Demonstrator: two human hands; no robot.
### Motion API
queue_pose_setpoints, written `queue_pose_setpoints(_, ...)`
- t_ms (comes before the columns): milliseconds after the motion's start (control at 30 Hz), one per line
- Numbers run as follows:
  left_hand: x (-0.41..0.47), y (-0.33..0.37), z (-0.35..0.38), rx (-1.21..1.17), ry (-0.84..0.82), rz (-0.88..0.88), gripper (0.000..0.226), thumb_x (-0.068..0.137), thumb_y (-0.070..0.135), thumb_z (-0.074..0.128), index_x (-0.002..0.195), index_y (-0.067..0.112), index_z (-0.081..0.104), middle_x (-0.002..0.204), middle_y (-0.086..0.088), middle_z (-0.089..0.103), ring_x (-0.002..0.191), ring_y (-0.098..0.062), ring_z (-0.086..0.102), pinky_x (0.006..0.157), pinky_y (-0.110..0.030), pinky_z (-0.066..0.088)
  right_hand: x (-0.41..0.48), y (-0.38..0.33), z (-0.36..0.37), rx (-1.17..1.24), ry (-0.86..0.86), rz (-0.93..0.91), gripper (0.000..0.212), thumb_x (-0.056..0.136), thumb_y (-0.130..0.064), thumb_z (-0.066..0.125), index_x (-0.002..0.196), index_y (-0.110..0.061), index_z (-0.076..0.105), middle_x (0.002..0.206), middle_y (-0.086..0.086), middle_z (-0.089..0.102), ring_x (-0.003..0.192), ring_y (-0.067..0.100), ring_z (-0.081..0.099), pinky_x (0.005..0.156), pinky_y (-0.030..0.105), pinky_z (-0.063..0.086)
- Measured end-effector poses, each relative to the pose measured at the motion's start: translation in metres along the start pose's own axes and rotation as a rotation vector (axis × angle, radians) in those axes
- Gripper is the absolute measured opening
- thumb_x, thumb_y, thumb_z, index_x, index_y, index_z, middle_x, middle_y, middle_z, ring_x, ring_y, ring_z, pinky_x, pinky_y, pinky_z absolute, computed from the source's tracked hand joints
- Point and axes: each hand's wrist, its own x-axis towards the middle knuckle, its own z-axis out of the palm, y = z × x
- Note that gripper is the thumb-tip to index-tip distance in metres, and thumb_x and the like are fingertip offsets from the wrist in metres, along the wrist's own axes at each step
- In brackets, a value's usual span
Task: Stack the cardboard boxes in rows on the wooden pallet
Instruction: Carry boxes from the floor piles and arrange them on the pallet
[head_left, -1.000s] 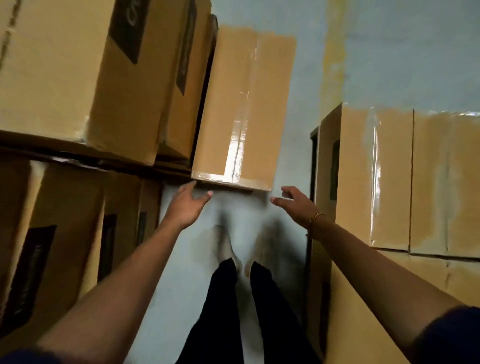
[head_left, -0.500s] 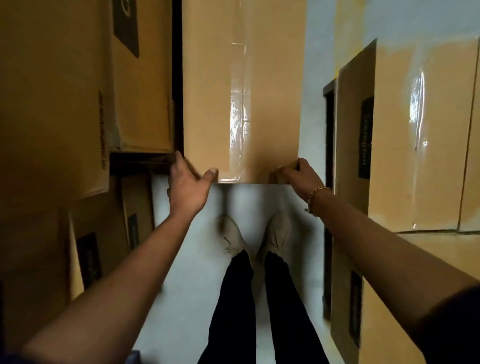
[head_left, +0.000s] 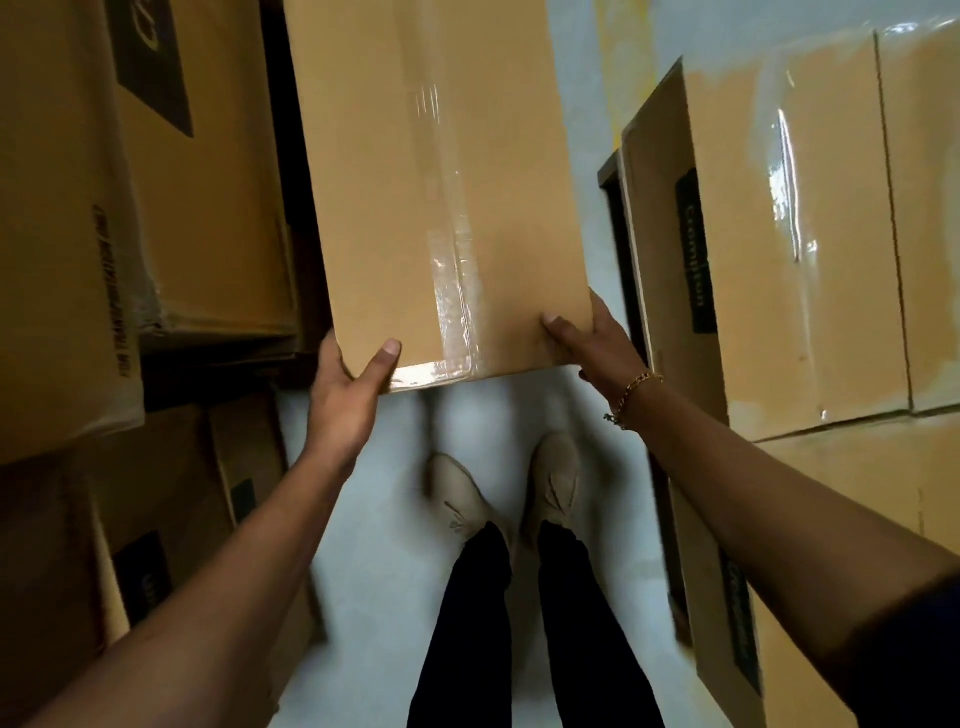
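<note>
Cardboard box (head_left: 441, 182) had gone from untouched to gripped within the last second. Both hands, open and reaching for its near edge a second before, had closed on its two near corners, and the box filled more of the view, seemingly drawn toward the person. The left hand (head_left: 343, 400) held the near left corner, thumb flat on the top face, fingers wrapped out of sight round the edge. The right hand (head_left: 597, 343) held the near right corner likewise. By my judgement the pick-up had begun and the placing was yet to come.

The box hung over the pale floor (head_left: 374, 519), just beside the left stack (head_left: 208, 208) and apart from the right stack (head_left: 805, 260). It was plain brown and sealed, with glossy clear tape (head_left: 452, 291) along the middle seam, folded over the near edge. Its far end lay out of view.
</note>
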Motion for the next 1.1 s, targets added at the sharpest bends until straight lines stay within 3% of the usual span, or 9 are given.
queue_pose_setpoints(100,-0.029,0.016,0.005,-0.036,0.020,0.047,0.052,0.096,0.031,0.069,0.143,0.019,0.049,0.132,0.008,0.063,0.115,0.003,0.060,0.097,-0.011,0.044,-0.027,-0.006,-0.016,0.014,0.049,-0.039,0.036,0.095,-0.032,0.066,0.123,-0.043,0.046,0.105,-0.030,0.059,0.081,-0.022,0.059,0.066,0.013,0.047)
queue_pose_setpoints(200,-0.058,0.037,0.014,-0.057,0.012,0.076,0.050,0.096,0.036,0.068,0.141,0.024,0.050,0.132,0.008,0.063,0.120,-0.007,0.059,0.106,-0.028,0.046,-0.048,-0.013,-0.039,0.040,0.105,-0.081,0.037,0.091,-0.040,0.070,0.123,-0.046,0.051,0.112,-0.025,0.062,0.101,-0.008,0.062,0.091,0.037,0.055)
queue_pose_setpoints(300,-0.084,0.057,0.028,-0.053,0.003,0.112,0.050,0.095,0.042,0.067,0.140,0.026,0.052,0.132,0.009,0.063,0.122,-0.011,0.058,0.109,-0.035,0.045,-0.072,-0.021,-0.068,0.032,0.130,-0.109,0.080,0.076,-0.065,0.070,0.145,-0.037,0.043,0.142,-0.007,0.054,0.127,0.018,0.054,0.104,0.053,0.048)
queue_pose_setpoints(400,-0.114,0.073,0.048,-0.029,-0.009,0.142,0.046,0.094,0.048,0.068,0.135,0.031,0.055,0.130,0.011,0.064,0.123,-0.013,0.058,0.109,-0.038,0.045,-0.099,-0.019,-0.103,0.047,0.152,-0.104,0.108,0.063,-0.081,0.070,0.153,-0.036,0.031,0.156,-0.004,0.040,0.139,0.021,0.043,0.112,0.050,0.041)
queue_pose_setpoints(567,-0.188,0.080,0.084,-0.040,-0.007,0.237,0.037,0.094,0.046,0.068,0.127,0.035,0.055,0.123,0.015,0.065,0.116,-0.002,0.060,0.107,-0.036,0.046,-0.158,0.007,-0.163,0.028,0.184,-0.160,0.084,0.087,-0.057,0.067,0.156,-0.033,0.026,0.158,-0.002,0.037,0.143,0.017,0.036,0.118,0.038,0.033)
queue_pose_setpoints(700,-0.257,0.065,0.113,-0.028,0.018,0.237,0.086,0.077,0.073,0.070,0.147,0.028,0.047,0.143,0.008,0.058,0.134,-0.012,0.052,0.116,-0.044,0.040,-0.218,0.042,-0.209,0.041,0.192,-0.193,0.079,0.090,-0.051,0.066,0.156,-0.033,0.026,0.159,-0.005,0.033,0.145,0.014,0.032,0.112,0.024,0.027)
queue_pose_setpoints(767,-0.291,0.058,0.130,-0.057,0.019,0.282,0.069,0.087,0.060,0.070,0.143,0.027,0.051,0.137,0.010,0.063,0.128,-0.008,0.057,0.114,-0.043,0.042,-0.244,0.061,-0.229,0.045,0.196,-0.229,0.078,0.091,-0.049,0.065,0.156,-0.032,0.025,0.160,-0.006,0.030,0.147,0.012,0.028,0.107,0.021,0.024)
queue_pose_setpoints(933,-0.351,0.035,0.163,-0.063,-0.019,0.336,0.051,0.092,0.050,0.069,0.138,0.032,0.055,0.128,0.016,0.067,0.119,-0.003,0.062,0.110,-0.044,0.046,-0.289,0.109,-0.269,0.066,0.219,-0.221,0.084,0.085,-0.060,0.068,0.155,-0.040,0.025,0.161,-0.008,0.028,0.146,0.017,0.032,0.117,0.048,0.035)
queue_pose_setpoints(1100,-0.394,0.009,0.191,-0.041,-0.058,0.355,0.053,0.088,0.057,0.067,0.137,0.044,0.052,0.125,0.023,0.066,0.118,-0.001,0.061,0.110,-0.045,0.047,-0.324,0.160,-0.301,0.059,0.268,-0.232,0.086,0.083,-0.063,0.067,0.154,-0.041,0.025,0.160,-0.008,0.029,0.144,0.019,0.036,0.113,0.051,0.040)
